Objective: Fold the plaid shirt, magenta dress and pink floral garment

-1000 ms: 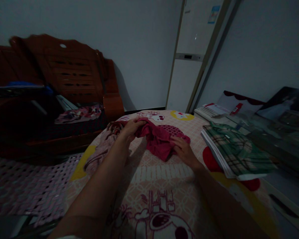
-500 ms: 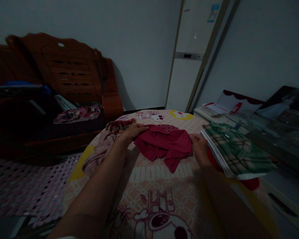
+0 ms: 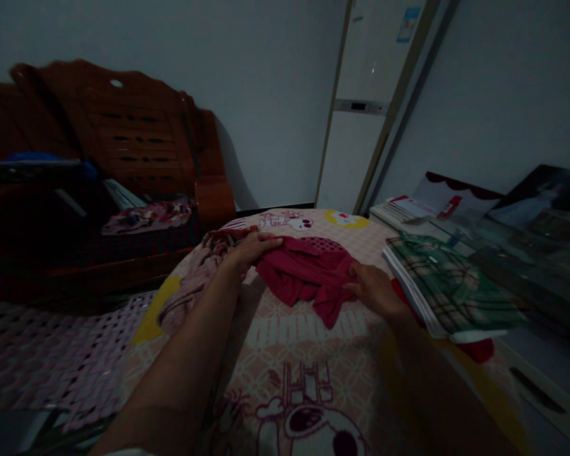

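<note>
A crumpled dark pink garment [image 3: 304, 272] lies on the patterned cloth [image 3: 285, 342] in front of me, a dotted patch showing at its far edge. My left hand [image 3: 255, 248] is closed on its far left corner, fingers pinching the fabric. At the right edge, my right hand [image 3: 373, 285] has thumb and fingers closed on the same garment. Beside my left forearm lies a rumpled pinkish knitted garment [image 3: 187, 297], partly hidden by the arm. Right of my right hand sits a folded stack with a green plaid shirt [image 3: 451, 278] on top.
A wooden bench [image 3: 123, 139] with a floral cloth [image 3: 149, 215] on its seat stands at the left. A woven pink seat [image 3: 66, 361] is nearer. Papers [image 3: 403, 209] lie on a cabinet at the right. A tall white air conditioner [image 3: 356, 139] stands behind.
My right hand has moved left and inward along the pink garment's right edge and grips it there. My left hand stays at the far left corner.
</note>
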`<action>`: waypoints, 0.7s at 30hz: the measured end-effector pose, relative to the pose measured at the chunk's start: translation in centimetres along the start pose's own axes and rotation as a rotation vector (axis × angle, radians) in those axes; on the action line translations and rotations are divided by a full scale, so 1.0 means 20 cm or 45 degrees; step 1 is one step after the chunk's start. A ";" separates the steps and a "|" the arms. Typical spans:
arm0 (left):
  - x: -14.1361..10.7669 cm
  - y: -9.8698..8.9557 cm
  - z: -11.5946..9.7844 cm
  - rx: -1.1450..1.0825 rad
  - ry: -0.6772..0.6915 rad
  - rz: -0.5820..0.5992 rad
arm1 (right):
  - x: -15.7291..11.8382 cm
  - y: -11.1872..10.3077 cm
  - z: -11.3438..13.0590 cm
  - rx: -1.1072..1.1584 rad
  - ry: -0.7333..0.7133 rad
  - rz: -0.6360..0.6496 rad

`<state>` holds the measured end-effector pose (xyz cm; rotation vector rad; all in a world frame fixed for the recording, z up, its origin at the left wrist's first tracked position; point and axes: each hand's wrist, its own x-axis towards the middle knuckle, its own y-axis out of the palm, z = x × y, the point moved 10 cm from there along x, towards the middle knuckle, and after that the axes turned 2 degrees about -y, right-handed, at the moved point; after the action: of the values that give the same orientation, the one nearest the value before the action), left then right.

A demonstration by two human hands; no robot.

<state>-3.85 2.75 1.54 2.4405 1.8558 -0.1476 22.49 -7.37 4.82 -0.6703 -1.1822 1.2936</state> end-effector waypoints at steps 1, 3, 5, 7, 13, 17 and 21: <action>-0.02 0.03 -0.01 0.001 -0.007 0.073 | 0.01 0.00 -0.03 0.116 0.015 -0.004; -0.05 0.07 -0.03 0.039 0.003 0.227 | 0.04 -0.04 -0.14 0.399 0.115 -0.087; -0.07 0.09 -0.06 0.123 0.053 0.326 | 0.05 -0.11 -0.29 0.690 0.288 -0.291; -0.07 0.09 -0.07 0.223 0.105 0.369 | 0.03 -0.17 -0.43 1.012 0.460 -0.541; 0.00 0.10 -0.08 0.300 0.176 0.190 | -0.01 -0.13 -0.59 1.714 0.563 -0.852; 0.02 0.11 -0.09 -0.101 0.225 -0.008 | -0.02 -0.07 -0.63 1.720 0.618 -0.863; 0.03 0.08 -0.04 -0.309 0.214 -0.291 | 0.00 -0.02 -0.58 1.320 0.648 -0.674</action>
<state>-2.12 3.01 2.27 2.1350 2.0778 0.2634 33.27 -4.89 1.44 0.1004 -0.1471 1.0002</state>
